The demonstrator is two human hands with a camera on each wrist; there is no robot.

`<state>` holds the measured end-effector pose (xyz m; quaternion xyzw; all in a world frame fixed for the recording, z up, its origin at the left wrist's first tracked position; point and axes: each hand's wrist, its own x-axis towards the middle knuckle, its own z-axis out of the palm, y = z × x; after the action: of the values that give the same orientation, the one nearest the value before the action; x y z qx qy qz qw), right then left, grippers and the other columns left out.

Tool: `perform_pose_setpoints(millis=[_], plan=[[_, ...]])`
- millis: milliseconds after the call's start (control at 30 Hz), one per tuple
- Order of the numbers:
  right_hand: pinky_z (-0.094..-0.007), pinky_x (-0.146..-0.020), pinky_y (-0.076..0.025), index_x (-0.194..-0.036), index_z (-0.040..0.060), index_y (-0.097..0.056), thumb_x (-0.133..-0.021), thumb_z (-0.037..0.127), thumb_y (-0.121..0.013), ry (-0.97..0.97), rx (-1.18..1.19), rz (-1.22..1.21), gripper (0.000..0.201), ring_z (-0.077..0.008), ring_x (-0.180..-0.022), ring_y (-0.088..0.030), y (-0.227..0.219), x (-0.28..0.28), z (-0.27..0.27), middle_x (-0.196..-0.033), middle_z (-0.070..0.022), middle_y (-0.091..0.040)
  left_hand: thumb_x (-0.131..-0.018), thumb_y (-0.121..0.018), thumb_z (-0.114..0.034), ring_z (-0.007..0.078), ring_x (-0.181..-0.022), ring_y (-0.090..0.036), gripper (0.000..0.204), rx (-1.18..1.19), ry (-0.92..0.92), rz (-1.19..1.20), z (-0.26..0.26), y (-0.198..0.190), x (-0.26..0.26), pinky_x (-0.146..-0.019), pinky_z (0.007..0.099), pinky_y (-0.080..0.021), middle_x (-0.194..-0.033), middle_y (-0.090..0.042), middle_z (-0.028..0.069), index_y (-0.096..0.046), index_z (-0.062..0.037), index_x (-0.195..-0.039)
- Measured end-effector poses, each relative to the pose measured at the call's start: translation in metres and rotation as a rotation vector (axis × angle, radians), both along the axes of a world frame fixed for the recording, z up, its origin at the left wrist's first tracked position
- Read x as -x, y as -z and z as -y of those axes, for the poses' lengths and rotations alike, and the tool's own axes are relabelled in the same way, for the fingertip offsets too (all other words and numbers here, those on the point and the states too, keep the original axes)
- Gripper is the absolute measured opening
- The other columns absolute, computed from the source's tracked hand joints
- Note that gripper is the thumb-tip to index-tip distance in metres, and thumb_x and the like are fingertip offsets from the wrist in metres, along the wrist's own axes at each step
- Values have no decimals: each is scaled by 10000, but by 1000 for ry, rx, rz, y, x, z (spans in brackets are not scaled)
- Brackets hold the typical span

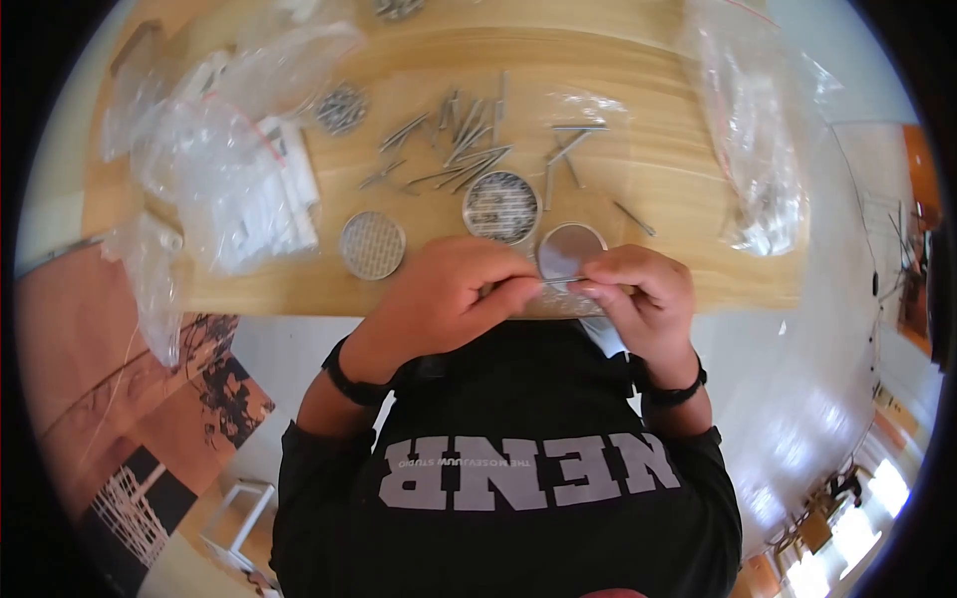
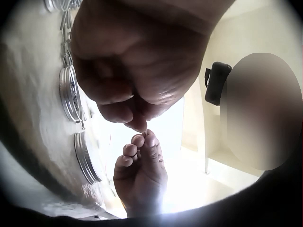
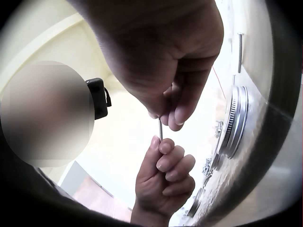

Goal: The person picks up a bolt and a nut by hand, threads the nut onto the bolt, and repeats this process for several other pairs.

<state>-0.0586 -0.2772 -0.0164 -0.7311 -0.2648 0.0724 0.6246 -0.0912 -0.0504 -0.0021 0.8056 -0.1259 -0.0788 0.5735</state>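
A thin metal rod (image 1: 561,280) spans the small gap between my two hands near the table's front edge. My left hand (image 1: 449,289) pinches one end between thumb and fingertips. At the other end, the right hand (image 1: 646,294) pinches it the same way; in the right wrist view the bare middle of the rod (image 3: 161,129) shows between the fingertips. Just behind the hands are a round tin (image 1: 570,247) with a plain grey surface and a round tin (image 1: 539,207) of small metal pieces. Another round tin (image 1: 373,245) is left of them, by my left hand.
Several long metal rods with heads (image 1: 467,130) lie loose at the table's middle. A container of small metal parts (image 1: 341,108) is behind left. Clear plastic bags (image 1: 214,169) with white pieces cover the left side; another plastic bag (image 1: 753,149) lies right. One rod (image 1: 633,217) lies alone.
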Motion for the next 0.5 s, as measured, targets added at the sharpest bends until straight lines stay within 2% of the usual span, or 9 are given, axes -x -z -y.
perform_pose_setpoints(millis=[67,267,400,500], plan=[[-289,-650,-542,-920,28,-668,-808,-4,-750,-1,-38,29,142,-210,-759,-699,3,-1,4,-831,-93,-703,-869,-662,-99,231,-571,-587,78,46,83,37,-1,0,-2,-556,329,-437,-655,-622,66,-664,-28,-840],[-284,-671,-538,-937,25,-660,-827,-14,-725,-9,-81,-107,134,-190,-780,-692,0,0,1,-851,-98,-696,-859,-691,-135,269,-644,-588,97,-19,53,132,-1,3,-3,-592,347,-446,-744,-636,75,-664,-45,-885],[-275,-670,-530,-935,23,-658,-837,-10,-715,-51,-31,-77,118,-190,-763,-684,-2,-4,1,-846,-97,-692,-850,-696,-128,267,-638,-579,91,-53,19,141,-4,3,-2,-588,348,-444,-742,-625,79,-661,-50,-879],[-273,-671,-523,-938,16,-657,-846,-1,-706,-58,-63,-152,105,-189,-749,-677,-1,-6,-1,-839,-92,-686,-843,-701,-123,268,-639,-574,90,-52,7,115,-4,1,-3,-587,349,-442,-736,-617,80,-658,-51,-876]])
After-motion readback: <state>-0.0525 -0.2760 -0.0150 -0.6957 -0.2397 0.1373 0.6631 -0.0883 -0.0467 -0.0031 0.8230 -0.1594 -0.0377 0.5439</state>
